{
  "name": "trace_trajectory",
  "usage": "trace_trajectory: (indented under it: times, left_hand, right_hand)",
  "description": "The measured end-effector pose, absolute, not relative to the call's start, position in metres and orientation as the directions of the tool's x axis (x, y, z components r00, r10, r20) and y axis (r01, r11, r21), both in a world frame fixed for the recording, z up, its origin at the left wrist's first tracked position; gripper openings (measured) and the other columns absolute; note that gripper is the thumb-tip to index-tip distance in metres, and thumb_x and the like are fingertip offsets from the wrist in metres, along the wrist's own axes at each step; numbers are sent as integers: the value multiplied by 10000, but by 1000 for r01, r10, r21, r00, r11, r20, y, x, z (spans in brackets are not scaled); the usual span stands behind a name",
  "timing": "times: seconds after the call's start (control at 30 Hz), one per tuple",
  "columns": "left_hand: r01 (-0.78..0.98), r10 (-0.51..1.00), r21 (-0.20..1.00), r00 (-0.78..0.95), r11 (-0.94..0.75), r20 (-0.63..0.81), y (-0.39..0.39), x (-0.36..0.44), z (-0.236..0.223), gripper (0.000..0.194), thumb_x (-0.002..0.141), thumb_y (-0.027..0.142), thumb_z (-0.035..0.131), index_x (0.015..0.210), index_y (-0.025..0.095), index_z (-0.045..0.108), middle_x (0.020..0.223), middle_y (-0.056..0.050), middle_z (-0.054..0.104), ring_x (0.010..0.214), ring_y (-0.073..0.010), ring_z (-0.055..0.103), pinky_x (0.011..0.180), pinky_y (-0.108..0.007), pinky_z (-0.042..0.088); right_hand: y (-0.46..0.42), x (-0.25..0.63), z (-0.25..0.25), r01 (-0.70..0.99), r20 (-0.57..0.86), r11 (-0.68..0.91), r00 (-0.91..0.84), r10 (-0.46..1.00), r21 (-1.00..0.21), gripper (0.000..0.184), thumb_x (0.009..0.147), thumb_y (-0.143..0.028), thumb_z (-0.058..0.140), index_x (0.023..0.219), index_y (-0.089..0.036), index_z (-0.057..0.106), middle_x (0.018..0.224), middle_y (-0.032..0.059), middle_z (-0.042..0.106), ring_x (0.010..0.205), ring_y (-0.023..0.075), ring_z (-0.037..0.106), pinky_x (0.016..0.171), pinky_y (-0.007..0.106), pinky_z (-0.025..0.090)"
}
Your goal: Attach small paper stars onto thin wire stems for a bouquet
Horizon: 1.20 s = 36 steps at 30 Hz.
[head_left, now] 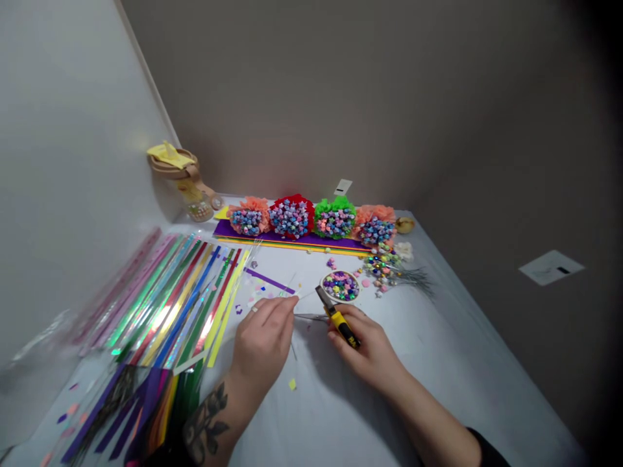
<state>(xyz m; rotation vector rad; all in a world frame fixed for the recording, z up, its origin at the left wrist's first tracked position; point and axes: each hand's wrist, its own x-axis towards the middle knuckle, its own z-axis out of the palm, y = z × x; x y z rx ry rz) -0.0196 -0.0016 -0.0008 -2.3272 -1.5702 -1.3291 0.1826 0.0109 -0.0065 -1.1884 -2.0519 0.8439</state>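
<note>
My right hand (365,340) is wrapped round a yellow-and-black utility knife (343,325), its dark metal end pointing up and left. My left hand (265,334) is closed in a pinch on a thin pale strip (306,296), which stretches toward the knife's tip. Whether knife and strip touch, I cannot tell. Below the strip, between the hands, lies a slim metallic tool (311,317), partly hidden by the right hand. Just beyond the knife stands a round bowl (359,293) of small colourful folded stars.
Shiny paper strips (165,305) spread across the left side. Several star bouquets in crepe paper (291,219) line the back on stacked coloured sheets (302,244). Loose stars (382,263) and thin wires (413,279) lie back right. A basket (172,165) stands by the left wall.
</note>
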Motion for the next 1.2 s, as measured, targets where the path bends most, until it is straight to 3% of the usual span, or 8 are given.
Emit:
trace_trajectory:
  times: [0.4,0.57,0.7,0.77,0.83,0.9,1.03,1.2]
  left_hand:
    - [765,750,421,121,-488,650,-1,-19,-3,252,848,107,508,1080,179,575,891,-69,694,823,-181,637,788,-330,516]
    - [739,822,529,59,-418,567,-3,-18,2,182,860,155,494,985,192,620,790,-48,680,749,-163,637,695,-278,515]
    - [596,898,726,-18,-343,439,-3,-18,12,131,849,160,504,842,197,628,719,-15,650,631,-125,605,581,-230,490]
    - [521,913,783,-17,-339,407,-3,-17,16,130,838,152,512,795,196,626,684,-3,636,593,-114,590,545,-218,477]
    - [488,916,801,-8,-347,401,-3,-17,18,128,832,145,518,786,192,628,672,1,634,581,-110,588,544,-216,477]
    - [509,907,781,0,-362,421,-3,-17,17,124,834,140,521,816,191,634,699,-3,648,610,-112,602,571,-217,486]
    - [593,848,686,-9,-422,530,-4,-17,14,136,844,125,520,894,194,626,760,-19,663,700,-127,622,639,-233,504]
    - [681,755,545,18,-489,656,-8,-18,12,196,821,76,554,973,185,611,810,-40,671,776,-141,628,731,-256,514]
  right_hand:
    - [11,182,-7,502,166,379,-416,894,-778,67,813,-205,516,800,-183,577,927,90,613,819,187,602,730,287,489]
    - [10,183,-2,454,118,313,-409,905,-834,137,823,-279,527,768,-173,595,850,85,614,787,191,588,711,298,474]
    - [1,186,2,195,-127,-20,-551,825,-981,313,801,-477,558,807,-171,624,782,63,622,726,187,587,665,292,469]
    - [-3,187,3,22,-207,-259,-668,715,-966,412,747,-573,582,778,-164,623,780,66,627,660,179,596,615,289,473]
    - [-3,188,4,-75,-199,-364,-727,657,-928,444,708,-599,610,703,-155,610,814,80,632,637,180,609,610,301,482]
    - [0,190,7,-78,-148,-292,-719,679,-953,411,718,-564,625,697,-154,621,877,95,641,765,215,636,716,335,493]
    - [8,193,9,104,-32,40,-616,787,-994,359,800,-482,577,1000,-194,652,1124,114,608,1131,266,533,957,408,405]
    - [4,192,3,428,215,405,-426,879,-808,269,844,-278,528,1095,-218,606,1234,137,503,1181,266,479,977,415,403]
